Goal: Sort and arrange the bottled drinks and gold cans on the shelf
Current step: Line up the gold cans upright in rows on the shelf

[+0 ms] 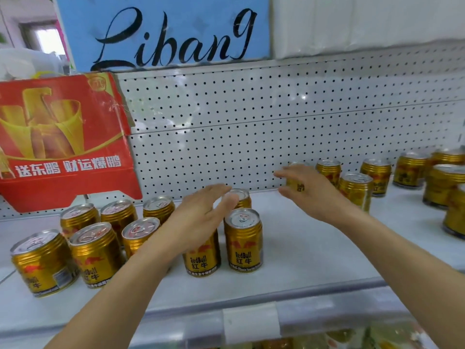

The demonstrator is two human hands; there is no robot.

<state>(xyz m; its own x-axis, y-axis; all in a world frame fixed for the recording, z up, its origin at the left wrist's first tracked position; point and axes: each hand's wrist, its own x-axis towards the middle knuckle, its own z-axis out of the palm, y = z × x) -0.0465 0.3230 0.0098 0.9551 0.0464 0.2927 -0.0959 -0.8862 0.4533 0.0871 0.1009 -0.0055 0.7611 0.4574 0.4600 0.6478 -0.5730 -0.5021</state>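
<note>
While both hands hover over the white shelf (302, 248), the relation that matters is right hand (308, 191) to the gold Red Bull can (297, 183) at right of centre, against the pegboard back panel (226, 127). That can sits directly behind the right palm, mostly hidden; only a strip of label and a bit of rim show. Fingers and thumb are spread either side of it. I can't tell whether they actually touch it, so: reaching, not yet a confirmed grip.

Left hand (201, 212) is at frame centre, fingers straight and relaxed, holding nothing. It hangs over the left can cluster (95, 238), in front of a back-row can (239, 197) and just beside the front can (242, 239) with the readable label. Contact with any of them is unclear.

Orientation: every can visible stands upright, long axis vertical, pull-tab tops up. The target can looks the same, label roughly toward the camera.

Layout: one group at lower left to centre, another group (402, 177) trailing to the right edge, bare shelf between them. The target is the leftmost can of the right group, so the right hand is clearly nearer.

Judgement: next move is probably a side grasp on that can and a shift left to join the centre cluster. Risk is clipping the neighbour can (356, 190) just to its right.

Red carton (63, 137) sits upper left. No bottles on this shelf.
</note>
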